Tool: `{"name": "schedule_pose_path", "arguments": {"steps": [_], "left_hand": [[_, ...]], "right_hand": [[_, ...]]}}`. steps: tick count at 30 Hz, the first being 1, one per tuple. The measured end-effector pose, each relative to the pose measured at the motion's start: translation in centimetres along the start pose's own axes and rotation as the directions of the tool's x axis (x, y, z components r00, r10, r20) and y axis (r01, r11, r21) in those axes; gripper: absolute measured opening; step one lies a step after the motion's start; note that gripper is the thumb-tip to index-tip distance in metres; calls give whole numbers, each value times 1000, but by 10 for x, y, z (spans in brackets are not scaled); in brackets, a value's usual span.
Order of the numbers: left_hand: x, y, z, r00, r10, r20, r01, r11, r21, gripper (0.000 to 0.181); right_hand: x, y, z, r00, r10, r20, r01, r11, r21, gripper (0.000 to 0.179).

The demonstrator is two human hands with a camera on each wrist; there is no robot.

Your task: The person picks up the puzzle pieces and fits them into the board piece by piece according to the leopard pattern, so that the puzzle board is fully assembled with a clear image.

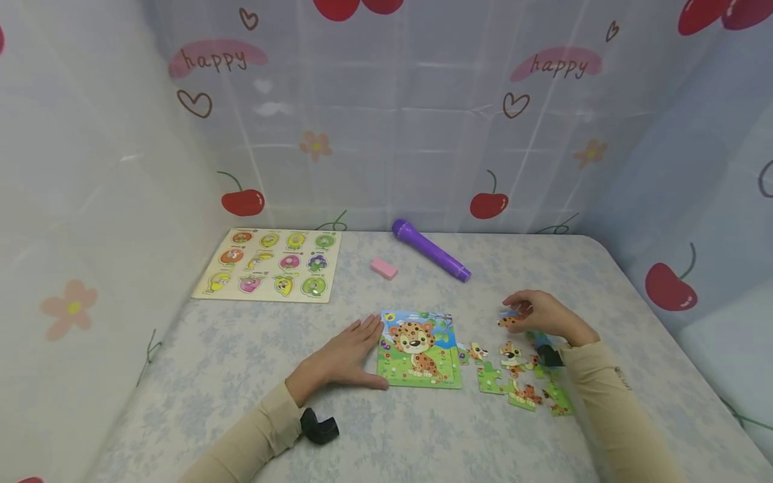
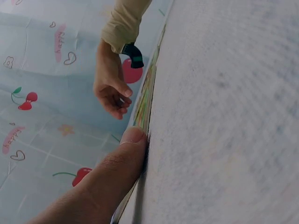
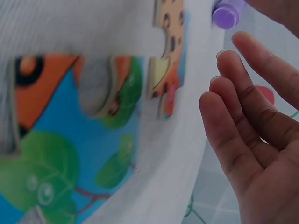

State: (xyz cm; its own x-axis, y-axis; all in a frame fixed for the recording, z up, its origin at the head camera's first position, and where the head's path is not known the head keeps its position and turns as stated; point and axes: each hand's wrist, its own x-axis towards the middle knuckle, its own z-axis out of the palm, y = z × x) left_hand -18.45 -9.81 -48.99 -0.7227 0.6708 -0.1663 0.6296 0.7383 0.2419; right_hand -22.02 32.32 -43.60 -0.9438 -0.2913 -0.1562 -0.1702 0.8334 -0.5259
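My left hand [image 1: 344,355] rests at the left side of a square leopard puzzle board [image 1: 443,376], fingers straight and thumb along its lower edge. In the left wrist view that thumb [image 2: 110,170] touches the board's edge. My right hand [image 1: 546,315] is over an orange spotted puzzle piece [image 1: 508,322] on the table. The right wrist view shows its fingers [image 3: 233,135] loosely bent and apart from the spotted piece [image 3: 173,42]; nothing is seen between them. A larger blue-and-green piece [image 3: 79,149] lies close to that camera.
Several loose puzzle pieces [image 1: 492,379] are scattered right of the board, some partly under the right wrist. Behind are a purple toy microphone [image 1: 431,251], a pink block [image 1: 384,269] and a fruit picture board [image 1: 272,295]. Printed curtains enclose the table's back and sides.
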Motion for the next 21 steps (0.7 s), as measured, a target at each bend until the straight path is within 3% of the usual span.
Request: {"name": "schedule_pose_path", "arguments": {"steps": [9,21], "left_hand": [[0,-1,0,1000,12,-2,-12,1000,-14,119],[0,-3,1,1000,14,-16,-14,1000,-3,119]], "right_hand": [[0,22,1,1000,12,22,-12,1000,15,57],[1,26,3,998,42,41,-44,998,34,52]]}}
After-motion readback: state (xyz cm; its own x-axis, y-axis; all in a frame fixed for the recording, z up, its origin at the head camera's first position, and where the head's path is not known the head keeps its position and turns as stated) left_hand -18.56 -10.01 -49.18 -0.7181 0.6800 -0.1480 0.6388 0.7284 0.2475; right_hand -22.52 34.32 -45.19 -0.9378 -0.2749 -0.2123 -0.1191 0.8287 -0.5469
